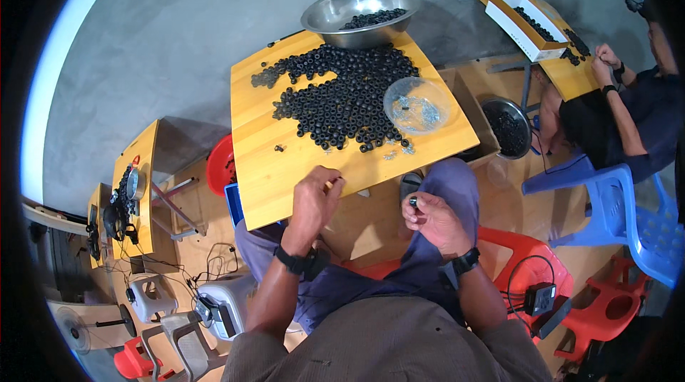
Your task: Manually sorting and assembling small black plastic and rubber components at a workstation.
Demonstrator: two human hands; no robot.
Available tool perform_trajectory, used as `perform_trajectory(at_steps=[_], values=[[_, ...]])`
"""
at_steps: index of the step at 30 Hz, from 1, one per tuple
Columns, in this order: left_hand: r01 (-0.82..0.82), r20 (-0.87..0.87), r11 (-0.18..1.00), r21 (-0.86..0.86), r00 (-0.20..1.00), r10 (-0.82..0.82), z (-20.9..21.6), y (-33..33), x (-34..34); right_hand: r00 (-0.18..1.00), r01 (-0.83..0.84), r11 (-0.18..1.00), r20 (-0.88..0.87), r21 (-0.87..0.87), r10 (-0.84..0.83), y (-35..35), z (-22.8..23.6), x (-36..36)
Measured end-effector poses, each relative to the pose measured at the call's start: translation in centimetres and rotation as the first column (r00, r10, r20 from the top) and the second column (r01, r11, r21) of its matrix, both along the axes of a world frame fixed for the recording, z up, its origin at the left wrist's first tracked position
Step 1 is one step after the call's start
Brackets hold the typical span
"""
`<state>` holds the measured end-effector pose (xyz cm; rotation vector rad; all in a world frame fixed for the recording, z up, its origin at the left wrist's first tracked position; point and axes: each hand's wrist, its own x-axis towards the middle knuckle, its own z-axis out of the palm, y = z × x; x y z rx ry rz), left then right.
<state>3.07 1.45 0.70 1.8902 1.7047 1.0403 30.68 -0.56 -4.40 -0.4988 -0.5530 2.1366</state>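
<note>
Across the far half of the yellow bench (264, 168) spreads a broad heap of small black ring-shaped pieces (349, 96), with a wide steel bowl (321, 28) at the far edge holding more of them. Near the heap's right side sits a clear round tub (392, 105) with small silvery parts (422, 112) inside; a few similar parts lie just beside it, toward the near edge. The right hand (437, 223), off the bench's near edge and above the thigh, has its grip narrowed on one small black piece (414, 202). The left hand (317, 200) is over the near edge, thumb and fingers close together; whether its grip holds anything, I cannot tell. Far right, another person (653, 125) sits at a separate bench (571, 81).
</note>
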Motion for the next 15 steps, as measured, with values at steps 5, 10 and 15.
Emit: perform_trajectory(at_steps=[5,10,15], values=[[0.302,0.069,0.953,-0.003,0.951,-0.301,9.5,-0.9,5.0,0.999,0.033,0.999,-0.032,0.022,-0.032,-0.3,0.8,-1.0],[0.307,0.727,0.941,-0.145,0.678,-0.109,10.0,2.2,5.7,0.998,0.009,0.996,-0.058,0.094,-0.004,0.0,2.0,-1.1],[0.207,0.712,0.953,-0.221,0.702,0.012,3.1,0.8,6.6,0.996,0.083,0.994,-0.021,0.070,-0.082,-0.7,1.2,-2.5]])
